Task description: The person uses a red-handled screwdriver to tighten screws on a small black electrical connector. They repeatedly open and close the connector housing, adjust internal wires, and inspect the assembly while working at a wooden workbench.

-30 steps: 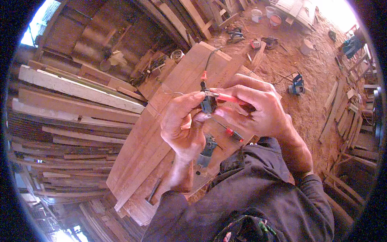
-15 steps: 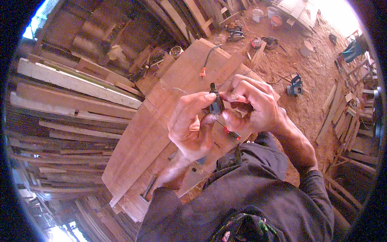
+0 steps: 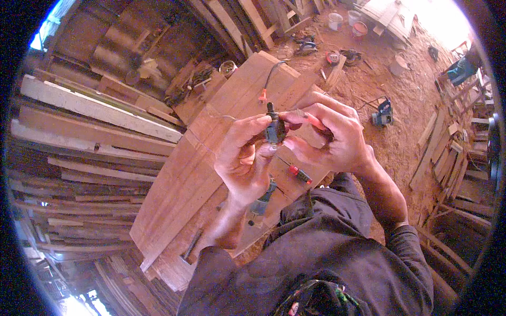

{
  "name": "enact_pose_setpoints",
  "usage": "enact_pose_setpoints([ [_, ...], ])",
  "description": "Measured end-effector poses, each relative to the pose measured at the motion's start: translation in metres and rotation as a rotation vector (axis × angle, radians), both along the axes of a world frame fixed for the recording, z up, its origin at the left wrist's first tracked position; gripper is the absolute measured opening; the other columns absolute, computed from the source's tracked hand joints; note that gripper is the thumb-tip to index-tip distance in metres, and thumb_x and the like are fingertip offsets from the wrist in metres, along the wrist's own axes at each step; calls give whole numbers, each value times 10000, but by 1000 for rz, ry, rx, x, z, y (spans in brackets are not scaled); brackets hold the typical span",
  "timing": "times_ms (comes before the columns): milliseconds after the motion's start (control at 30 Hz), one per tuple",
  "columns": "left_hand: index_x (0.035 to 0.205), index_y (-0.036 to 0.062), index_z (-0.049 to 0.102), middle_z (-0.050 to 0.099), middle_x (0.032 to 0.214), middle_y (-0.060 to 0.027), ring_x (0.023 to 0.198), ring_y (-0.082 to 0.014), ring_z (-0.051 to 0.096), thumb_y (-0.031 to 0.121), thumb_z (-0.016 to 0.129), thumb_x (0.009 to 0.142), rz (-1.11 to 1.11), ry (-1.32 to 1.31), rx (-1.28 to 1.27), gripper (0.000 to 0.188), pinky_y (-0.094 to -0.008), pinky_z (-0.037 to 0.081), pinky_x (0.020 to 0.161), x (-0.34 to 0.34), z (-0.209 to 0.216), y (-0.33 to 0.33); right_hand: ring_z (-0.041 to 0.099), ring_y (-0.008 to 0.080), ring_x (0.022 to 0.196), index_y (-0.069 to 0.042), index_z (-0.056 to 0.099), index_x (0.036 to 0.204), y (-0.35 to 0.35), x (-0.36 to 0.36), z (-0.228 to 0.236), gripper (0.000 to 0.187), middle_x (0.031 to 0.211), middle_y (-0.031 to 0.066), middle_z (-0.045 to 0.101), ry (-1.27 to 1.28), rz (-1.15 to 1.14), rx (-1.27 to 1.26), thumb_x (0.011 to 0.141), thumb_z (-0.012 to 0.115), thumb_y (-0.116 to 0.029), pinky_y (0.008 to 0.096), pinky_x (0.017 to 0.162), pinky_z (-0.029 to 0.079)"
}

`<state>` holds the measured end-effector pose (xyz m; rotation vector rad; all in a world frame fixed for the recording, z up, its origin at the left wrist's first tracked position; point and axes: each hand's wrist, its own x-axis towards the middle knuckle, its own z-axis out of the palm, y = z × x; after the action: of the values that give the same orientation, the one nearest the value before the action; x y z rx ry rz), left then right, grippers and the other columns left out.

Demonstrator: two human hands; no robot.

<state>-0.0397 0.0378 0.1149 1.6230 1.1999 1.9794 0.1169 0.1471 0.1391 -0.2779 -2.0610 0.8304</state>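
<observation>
Above a board worktop [image 3: 174, 195], my left hand [image 3: 240, 158] pinches a small black plastic part [image 3: 273, 129] between thumb and fingers. A narrow stub points up from the part; its exact kind is unclear. My right hand [image 3: 337, 131] is closed, with thumb and index finger at the part's right side. Its other fingers are curled in. Below the hands lies a red-and-black screwdriver [image 3: 300, 174]. Partly hidden by my left wrist is a dark bluish tool body [image 3: 261, 200]. Beyond the part, an orange plug [image 3: 263, 96] on a black cord rests on the boards.
A hammer [image 3: 191, 248] lies near the worktop's left front end. Stacked planks [image 3: 100, 126] fill the left side. On the dirt floor to the right stands a blue power tool [image 3: 383, 113]. A tape measure [image 3: 332, 58] and buckets [image 3: 359, 29] are farther off.
Both hands have shifted slightly left with the black part, which has turned a little. More of the screwdriver and the tool body now shows.
</observation>
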Motion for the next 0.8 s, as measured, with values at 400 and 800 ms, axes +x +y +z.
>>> enact_pose_setpoints([
  [400,1324,26,481,596,1252,-186,1045,-264,625,175,591,959,-200,-789,49,409,-371,491,945,16,-3,20,535,176,685,-48,688,1055,-22,-36,-2,280,797,48,544,268,-107,-305,796,766,-120,291,577,423],
  [800,1327,34,486,600,1268,-135,1093,-237,611,194,586,966,-217,-953,-14,407,-372,483,975,15,-11,16,453,152,619,-39,677,1006,-23,-38,0,238,734,44,450,273,-142,-349,792,754,-111,287,526,368],
])
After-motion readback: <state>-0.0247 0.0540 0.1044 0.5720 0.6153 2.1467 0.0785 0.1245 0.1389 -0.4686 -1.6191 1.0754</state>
